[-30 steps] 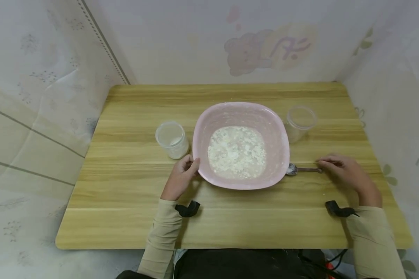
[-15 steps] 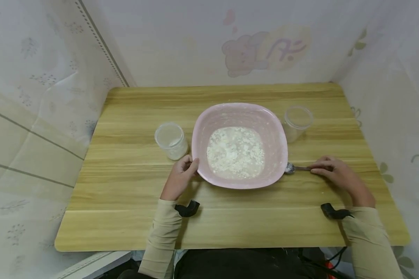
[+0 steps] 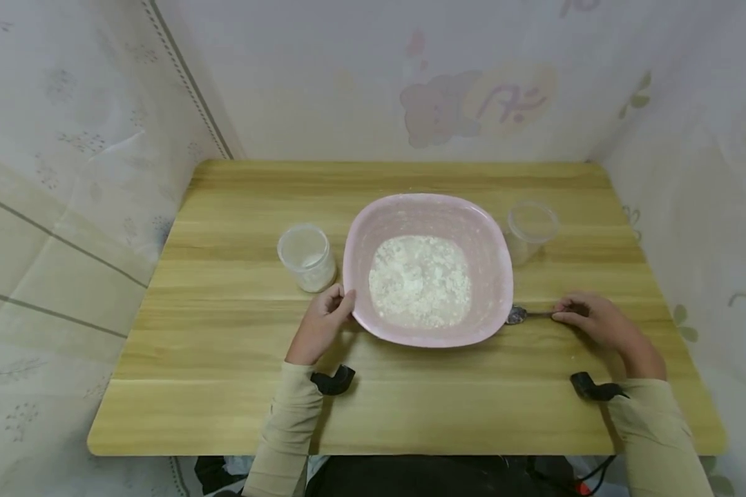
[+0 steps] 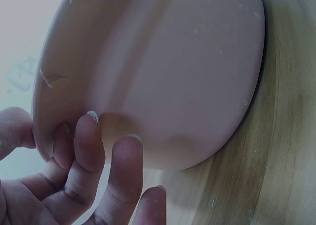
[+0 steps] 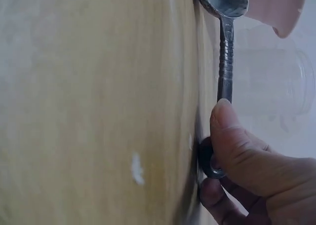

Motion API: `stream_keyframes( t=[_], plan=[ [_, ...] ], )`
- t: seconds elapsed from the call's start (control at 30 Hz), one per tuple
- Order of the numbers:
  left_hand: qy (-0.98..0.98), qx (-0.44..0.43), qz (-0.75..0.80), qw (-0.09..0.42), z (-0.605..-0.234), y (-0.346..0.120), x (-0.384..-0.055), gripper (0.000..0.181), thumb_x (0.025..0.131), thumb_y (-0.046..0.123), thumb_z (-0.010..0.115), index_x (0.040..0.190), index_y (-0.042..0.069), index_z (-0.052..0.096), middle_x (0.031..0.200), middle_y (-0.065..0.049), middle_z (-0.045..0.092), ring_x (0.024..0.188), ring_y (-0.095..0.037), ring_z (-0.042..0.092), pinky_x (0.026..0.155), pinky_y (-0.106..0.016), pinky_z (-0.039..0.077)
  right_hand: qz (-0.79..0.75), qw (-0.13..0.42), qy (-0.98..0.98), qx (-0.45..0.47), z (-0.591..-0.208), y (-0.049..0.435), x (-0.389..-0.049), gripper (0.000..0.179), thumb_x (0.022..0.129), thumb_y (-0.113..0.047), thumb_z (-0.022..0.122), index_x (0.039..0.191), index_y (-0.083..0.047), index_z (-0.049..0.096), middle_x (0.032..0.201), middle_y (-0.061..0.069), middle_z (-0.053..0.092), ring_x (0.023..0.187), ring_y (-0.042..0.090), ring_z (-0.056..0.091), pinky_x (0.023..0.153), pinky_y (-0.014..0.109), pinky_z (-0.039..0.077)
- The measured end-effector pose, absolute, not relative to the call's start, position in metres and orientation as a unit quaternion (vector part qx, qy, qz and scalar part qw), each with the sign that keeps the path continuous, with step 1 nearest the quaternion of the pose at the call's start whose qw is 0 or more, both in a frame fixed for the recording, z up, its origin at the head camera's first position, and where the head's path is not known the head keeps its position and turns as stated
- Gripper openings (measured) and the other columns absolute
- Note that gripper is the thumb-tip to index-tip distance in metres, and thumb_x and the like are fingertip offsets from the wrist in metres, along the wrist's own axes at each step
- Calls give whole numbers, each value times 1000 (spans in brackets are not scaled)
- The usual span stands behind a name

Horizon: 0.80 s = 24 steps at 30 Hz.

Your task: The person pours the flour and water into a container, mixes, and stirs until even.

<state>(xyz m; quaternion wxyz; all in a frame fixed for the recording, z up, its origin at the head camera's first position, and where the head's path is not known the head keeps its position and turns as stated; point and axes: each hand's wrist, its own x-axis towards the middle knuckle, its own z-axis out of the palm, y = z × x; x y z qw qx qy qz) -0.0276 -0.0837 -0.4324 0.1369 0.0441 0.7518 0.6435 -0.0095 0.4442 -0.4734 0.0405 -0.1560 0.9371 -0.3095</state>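
Note:
A pale pink plastic basin (image 3: 488,273) stands mid-table, holding a lumpy white floury mixture (image 3: 419,283) with watery patches. My left hand (image 3: 322,326) grips its near left rim; in the left wrist view the thumb is outside view of the inner wall and the fingers (image 4: 126,168) lie against the basin's outer side (image 4: 177,77). On the right, my right hand (image 3: 599,326) pinches the handle of a metal spoon (image 5: 226,59) near its ringed end. The spoon's bowl (image 3: 517,315), smeared white, sits beside the basin's right edge, low over the table.
Left of the basin stands a clear jar (image 3: 313,268) with white residue inside. Another clear jar (image 3: 530,231) stands behind right. Both stand close to the basin on the wooden table (image 3: 224,386). Patterned sheeting (image 3: 323,90) rises behind and at both sides.
My right hand has moved left along the spoon's handle and now pinches it. The spoon's bowl has turned slightly. My left hand stays on the basin's rim; the head view has tilted a little.

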Motion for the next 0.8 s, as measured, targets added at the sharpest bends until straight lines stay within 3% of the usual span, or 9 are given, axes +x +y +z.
stream_keyframes(
  t=[0.07,0.2,0.33,0.43,0.53,0.67,0.8],
  plan=[
    [754,42,641,135,-433,-83,-25,32,109,28,52,93,1,58,91,-7,69,85,-13,64,80,-30,55,-309,52,940,-133,-472,445,-4,2,96,-10,74,95,-11,75,93,0,73,86,-12,57,75,5,45],
    [758,33,636,141,-436,-82,-15,30,109,27,53,95,1,60,92,-8,70,85,-13,63,79,-25,52,-312,61,946,-64,-469,445,11,10,100,-18,70,102,-11,76,93,3,74,81,-9,56,68,10,44],
    [755,28,637,156,-439,-81,-7,31,109,27,52,96,0,60,93,-9,70,86,-13,63,81,-26,53,-363,66,929,23,-465,447,26,28,105,-27,64,111,-2,74,82,3,72,66,5,56,56,22,44],
    [756,29,635,155,-440,-81,-7,31,110,28,52,96,1,59,93,-10,69,87,-13,64,83,-29,55,-444,67,890,82,-460,448,32,40,106,-33,61,119,4,67,78,-3,71,63,15,56,54,28,46],
    [762,34,630,145,-440,-82,-11,32,110,29,51,96,1,59,93,-11,69,87,-14,64,83,-30,56,-563,26,819,111,-453,447,29,32,105,-26,63,119,3,67,83,-8,75,66,13,62,60,23,54],
    [770,43,622,135,-438,-83,-19,34,110,31,51,96,2,59,92,-11,69,87,-15,64,82,-27,54,-742,-69,661,90,-438,436,15,14,103,-6,62,108,3,71,90,2,77,74,13,70,66,20,61],
    [771,49,622,129,-435,-84,-26,35,110,33,51,96,2,60,92,-11,69,87,-16,64,82,-28,54,-817,-141,557,41,-418,421,1,14,102,1,59,106,10,68,93,10,71,79,16,72,66,22,63]
  ],
)
